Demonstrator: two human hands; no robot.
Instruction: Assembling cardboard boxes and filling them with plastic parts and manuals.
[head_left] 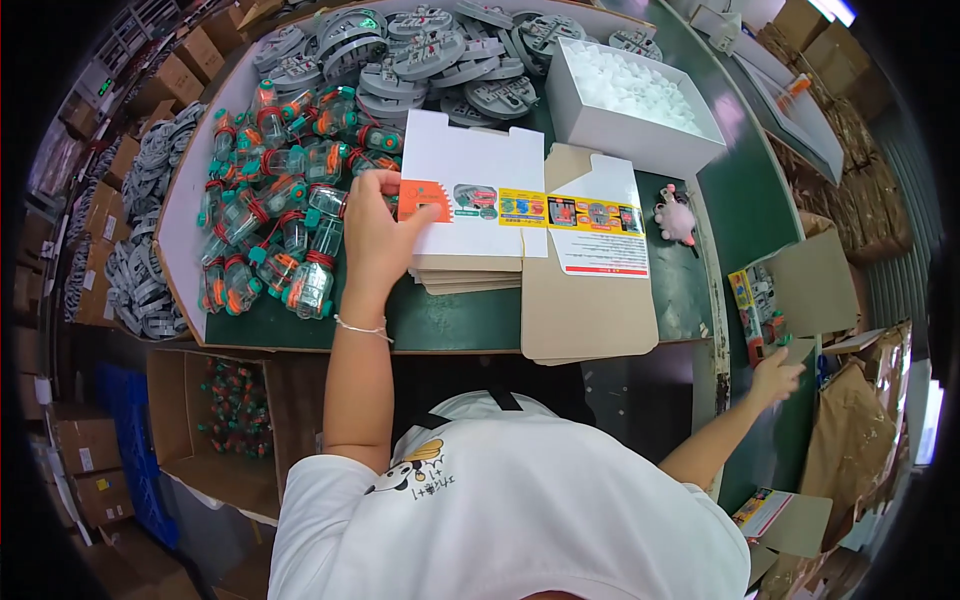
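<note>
My left hand [375, 235] grips the left edge of the top flat white printed carton blank [470, 190], thumb over its orange corner; it lies on a stack at the middle of the green surface [450, 320]. Just left sits a heap of clear teal-and-orange plastic toys [280, 220]. My right hand [775, 375], fingers spread and holding nothing, reaches far right beside a packaged toy box [755, 310].

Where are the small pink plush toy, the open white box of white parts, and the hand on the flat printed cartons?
Pink plush toy [676, 217]: head view, on its body.
White box [620, 131]: head view, on its front wall.
Left hand [378, 232]: head view, on the back of the hand.
</note>
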